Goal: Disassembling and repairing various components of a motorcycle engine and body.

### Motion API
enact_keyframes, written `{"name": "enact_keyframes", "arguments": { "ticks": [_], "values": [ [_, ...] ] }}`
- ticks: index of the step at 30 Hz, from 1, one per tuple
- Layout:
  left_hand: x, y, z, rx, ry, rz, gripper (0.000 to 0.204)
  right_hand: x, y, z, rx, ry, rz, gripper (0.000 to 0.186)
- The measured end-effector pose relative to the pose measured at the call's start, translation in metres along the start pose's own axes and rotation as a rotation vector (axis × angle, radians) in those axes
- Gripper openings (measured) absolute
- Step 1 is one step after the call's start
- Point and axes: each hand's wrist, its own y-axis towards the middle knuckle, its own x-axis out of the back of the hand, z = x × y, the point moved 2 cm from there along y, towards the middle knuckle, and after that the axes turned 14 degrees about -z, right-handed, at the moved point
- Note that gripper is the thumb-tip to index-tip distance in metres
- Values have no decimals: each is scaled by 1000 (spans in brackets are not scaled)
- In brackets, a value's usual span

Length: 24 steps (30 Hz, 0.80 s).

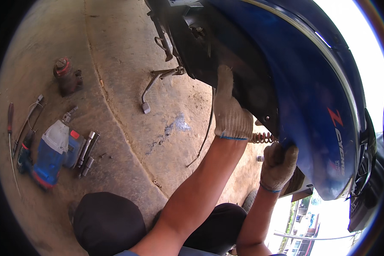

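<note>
Before me stands a motorbike whose side shows a glossy blue body cover (303,85) with a black lower panel (247,81). My left hand (232,113), in a knitted work glove, is closed at the black panel's lower edge. One digit lies stretched along the panel's face, and the other fingers are hidden. My right hand (278,166), gloved too, grips the blue cover's lower rear edge with bent fingers. Between the hands a coil spring (263,138) shows beneath the panel. What lies behind the cover is hidden.
On the concrete floor at left lie a blue cordless power tool (51,153), a screwdriver (10,119), sockets with extensions (87,149) and a dark red-topped bottle-like object (67,77). A metal foot lever or stand (149,94) juts from the bike. A thin cable (207,132) hangs below it.
</note>
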Motion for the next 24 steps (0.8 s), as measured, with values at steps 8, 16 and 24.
{"name": "enact_keyframes", "arguments": {
  "ticks": [8, 16, 24],
  "values": [
    [1, 4, 34, 225, 197, -519, 65, 0, -3, -2, -65, 44, 33, 42],
    [24, -17, 11, -60, 382, -10, 68, -1, -5, 9, -48, -64, 28, 41],
    [54, -43, -6, 354, 546, 112, 28, -1, -18, 32, -192, -91, 76, 30]
  ]
}}
